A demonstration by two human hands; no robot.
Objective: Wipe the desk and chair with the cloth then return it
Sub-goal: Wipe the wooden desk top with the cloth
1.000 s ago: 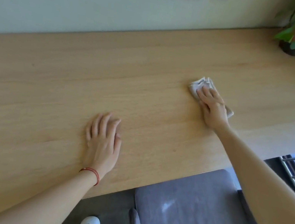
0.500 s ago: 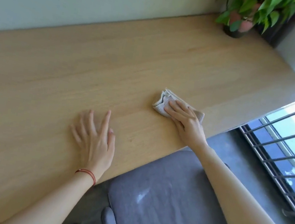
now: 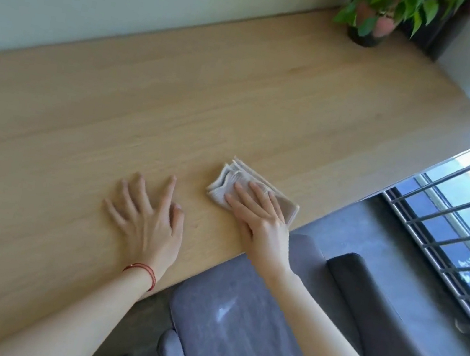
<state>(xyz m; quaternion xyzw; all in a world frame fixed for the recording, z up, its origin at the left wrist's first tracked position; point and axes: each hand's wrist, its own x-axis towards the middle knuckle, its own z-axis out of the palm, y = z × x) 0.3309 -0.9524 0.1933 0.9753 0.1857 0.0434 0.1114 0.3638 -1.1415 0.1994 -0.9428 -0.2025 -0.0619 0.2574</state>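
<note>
Your right hand [image 3: 255,215] lies flat on the folded cloth [image 3: 227,187], fingers [image 3: 247,201] spread loosely and pressing it down onto the desk [image 3: 178,100] rather than pinching it; the cloth's far edge and one corner peek out beyond your fingertips. That puts the cloth close to the desk's near edge, just ahead of the chair. Just to the side of that grip, your left hand [image 3: 148,216] rests palm down on the bare wood, fingers fanned wide, holding nothing and seemingly bracing you. Nearer to you than the cloth, under your right forearm, sits the grey chair [image 3: 235,333], its seat showing a pale smear, with an armrest off to the outside. Far beyond the cloth, at the back corner of the desk, stands a potted plant [image 3: 379,12]. You appear to be in the desk-wiping step, with the chair untouched by the cloth and the return not yet due. The next stroke calls for steady downward pressure and a flat palm so the folds don't bunch, and care near the edge so the cloth doesn't slide off.
</note>
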